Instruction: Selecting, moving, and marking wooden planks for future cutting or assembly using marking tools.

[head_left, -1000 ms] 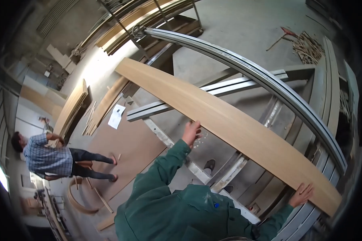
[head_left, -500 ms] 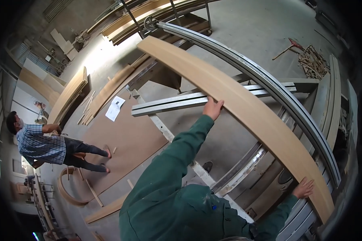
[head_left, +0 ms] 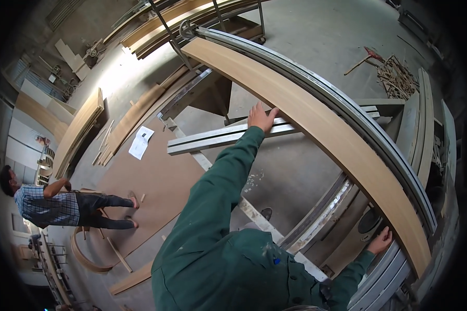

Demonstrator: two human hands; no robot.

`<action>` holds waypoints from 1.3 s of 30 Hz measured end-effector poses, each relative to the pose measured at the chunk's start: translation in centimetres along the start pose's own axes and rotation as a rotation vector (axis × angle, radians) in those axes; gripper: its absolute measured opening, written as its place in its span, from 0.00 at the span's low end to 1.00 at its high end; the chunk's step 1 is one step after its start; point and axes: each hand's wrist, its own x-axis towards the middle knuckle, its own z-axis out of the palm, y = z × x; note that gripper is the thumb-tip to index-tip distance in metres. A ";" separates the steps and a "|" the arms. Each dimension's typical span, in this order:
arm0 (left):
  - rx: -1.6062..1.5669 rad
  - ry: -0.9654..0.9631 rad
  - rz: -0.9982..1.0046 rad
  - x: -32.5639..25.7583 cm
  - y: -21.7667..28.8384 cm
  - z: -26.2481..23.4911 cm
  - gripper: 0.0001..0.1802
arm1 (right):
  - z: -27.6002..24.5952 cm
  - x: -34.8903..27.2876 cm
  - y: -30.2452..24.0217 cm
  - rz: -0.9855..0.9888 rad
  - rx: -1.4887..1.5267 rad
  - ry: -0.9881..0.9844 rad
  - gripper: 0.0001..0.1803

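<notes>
A long, pale wooden board [head_left: 316, 122] stretches from the far middle to the near right, next to a grooved metal rail [head_left: 342, 96]. My left hand [head_left: 263, 118] has its fingers spread beside the board's near edge, the thumb touching that edge. Below this hand, a silver metal bar [head_left: 207, 141] runs crosswise and passes under the board. Farther down the board, my right hand [head_left: 381, 241] is curled against the same edge, its fingertips partly hidden there. Both arms wear green sleeves.
A person [head_left: 46, 205] in a checked shirt stands at left, near a curved wooden band [head_left: 83, 256]. A white paper sheet [head_left: 141, 143] lies on a brown panel [head_left: 161, 176]. Stacked boards [head_left: 80, 135] lie at left; a red-headed tool [head_left: 371, 53] rests beside scrap sticks [head_left: 397, 76].
The board has shifted away from me and now lies closer along the rail. My left hand has slid off its top to the edge; my right hand has moved from its face to the edge.
</notes>
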 end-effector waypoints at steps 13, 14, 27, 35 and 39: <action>-0.921 -0.291 -0.364 4.9 -1.0 2.3 0.22 | 6.5 5.4 -2.8 0.767 0.947 -0.120 0.37; -0.962 -0.283 -0.366 5.3 -0.8 2.2 0.22 | 7.1 5.4 -3.2 0.769 0.942 -0.117 0.37; -0.877 -0.349 -0.275 5.2 0.2 3.4 0.62 | 13.0 3.9 -8.0 0.767 1.023 -0.209 0.36; -0.962 -0.248 -0.271 5.5 1.0 4.0 0.56 | 13.4 3.5 -9.0 0.777 0.998 -0.215 0.34; -0.971 -0.242 -0.316 5.3 1.0 3.1 0.54 | 14.1 3.1 -8.6 0.768 0.992 -0.250 0.35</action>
